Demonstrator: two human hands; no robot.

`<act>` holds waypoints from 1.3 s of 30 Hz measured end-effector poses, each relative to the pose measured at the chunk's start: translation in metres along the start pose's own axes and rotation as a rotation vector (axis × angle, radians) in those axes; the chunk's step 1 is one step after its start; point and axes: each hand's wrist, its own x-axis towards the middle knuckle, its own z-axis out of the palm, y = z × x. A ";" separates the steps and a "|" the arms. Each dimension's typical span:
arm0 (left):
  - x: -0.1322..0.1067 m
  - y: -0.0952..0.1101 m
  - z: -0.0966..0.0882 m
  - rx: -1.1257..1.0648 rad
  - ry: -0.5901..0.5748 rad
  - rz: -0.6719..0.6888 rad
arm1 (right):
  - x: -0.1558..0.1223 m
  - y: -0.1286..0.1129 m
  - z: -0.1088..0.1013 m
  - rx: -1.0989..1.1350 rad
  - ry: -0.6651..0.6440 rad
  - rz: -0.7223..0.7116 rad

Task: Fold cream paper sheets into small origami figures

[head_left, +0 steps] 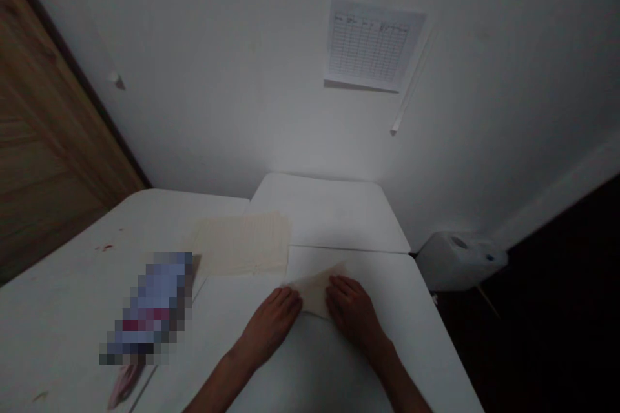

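Note:
My left hand [274, 319] and my right hand [351, 310] lie flat, fingers together, on either side of a folded beige sheet [314, 292], paper or thin cloth. Its point sticks out toward the far right, and both hands touch it. Beneath it is a white sheet [310, 264]. Farther off, a larger flat pile of cream sheets [242, 242] lies on the white table [208, 368]. To the left of my left hand is a pixelated object [150, 306], its details hidden.
A second white table section [329, 210] abuts the far edge. A pink item [123, 384] lies at the near left. A white plastic container [460, 261] stands beyond the right edge, with a dark floor below. A wooden panel [48, 129] and a white wall with a posted chart [371, 45] bound the far side.

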 end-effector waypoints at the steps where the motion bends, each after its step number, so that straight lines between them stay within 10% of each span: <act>1: -0.001 0.000 0.001 -0.034 0.009 0.009 | 0.001 0.000 0.002 0.002 0.010 -0.001; 39: 0.003 -0.002 -0.004 -0.526 0.257 -0.244 | 0.011 -0.036 0.002 0.226 -0.017 -0.040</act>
